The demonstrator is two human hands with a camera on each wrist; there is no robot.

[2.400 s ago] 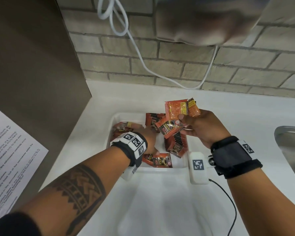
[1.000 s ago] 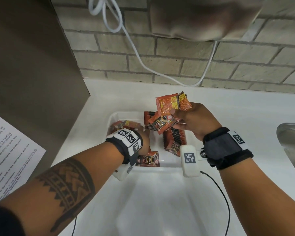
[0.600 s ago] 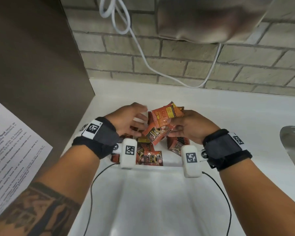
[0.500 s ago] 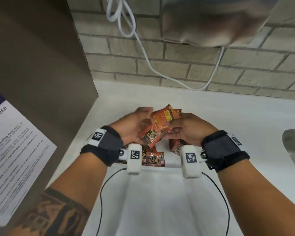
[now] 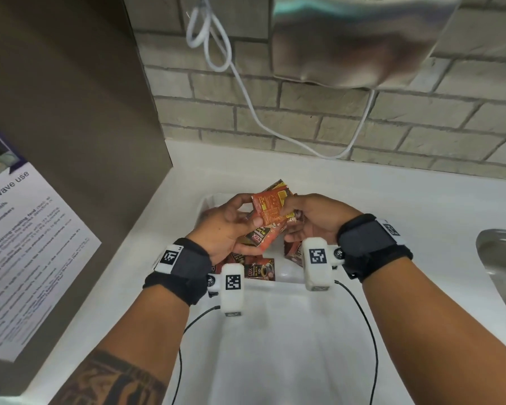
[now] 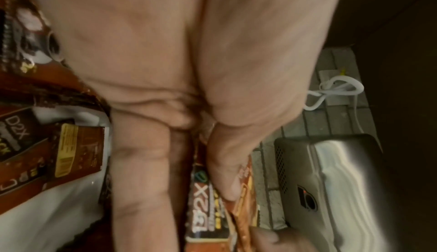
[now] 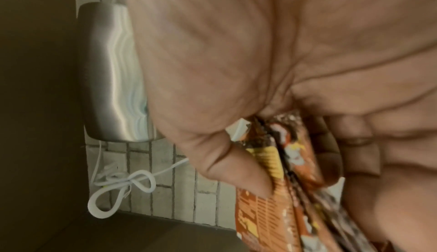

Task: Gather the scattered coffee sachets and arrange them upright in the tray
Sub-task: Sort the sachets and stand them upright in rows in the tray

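Note:
Both hands hold one bundle of orange coffee sachets just above the white tray. My left hand pinches the bundle's left side between thumb and fingers. My right hand grips its right side with the thumb on top. In the left wrist view the thumb presses on the sachets, and the right wrist view shows the same bundle edge-on under the thumb. Loose sachets lie flat in the tray below, partly hidden by my hands; others show beside the palm.
The tray sits on a white counter against a brick wall. A steel hand dryer hangs above, with a white cable looping down. A brown panel with a paper notice stands to the left and a steel sink to the right.
My left hand came up out of the tray and took hold of the left side of the bundle that my right hand was holding. The bundle stays above the tray.

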